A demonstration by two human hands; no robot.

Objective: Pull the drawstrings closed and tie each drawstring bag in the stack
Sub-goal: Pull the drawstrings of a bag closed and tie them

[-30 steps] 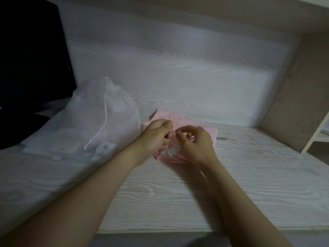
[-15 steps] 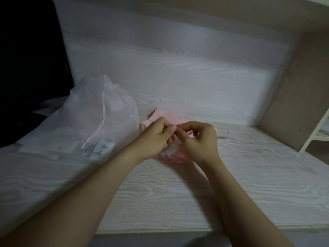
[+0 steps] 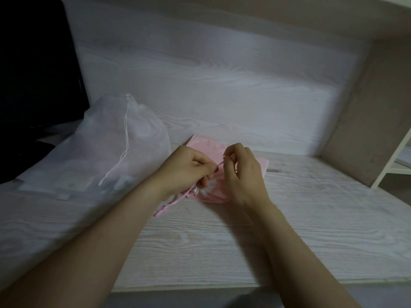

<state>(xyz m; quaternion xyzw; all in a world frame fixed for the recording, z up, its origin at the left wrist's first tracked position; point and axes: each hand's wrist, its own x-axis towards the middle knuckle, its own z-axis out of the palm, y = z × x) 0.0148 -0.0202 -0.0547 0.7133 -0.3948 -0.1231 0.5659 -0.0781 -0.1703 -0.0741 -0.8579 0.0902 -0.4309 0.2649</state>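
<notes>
The left grip point(image 3: 189, 168) and right grip point(image 3: 243, 174) each pinch the pink drawstring point(image 3: 172, 202) just above the pink bag point(image 3: 214, 196), whose gathered mouth lies beneath them on the bench point(image 3: 311, 223). Left of them, a sheer white bag point(image 3: 115, 152) holds indistinct pale things.

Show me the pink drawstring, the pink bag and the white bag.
pink drawstring point(image 3: 172, 202): head view, loose trailing strand.
pink bag point(image 3: 204, 144): head view, far left corner.
white bag point(image 3: 133, 141): head view, bulging front side.
</notes>
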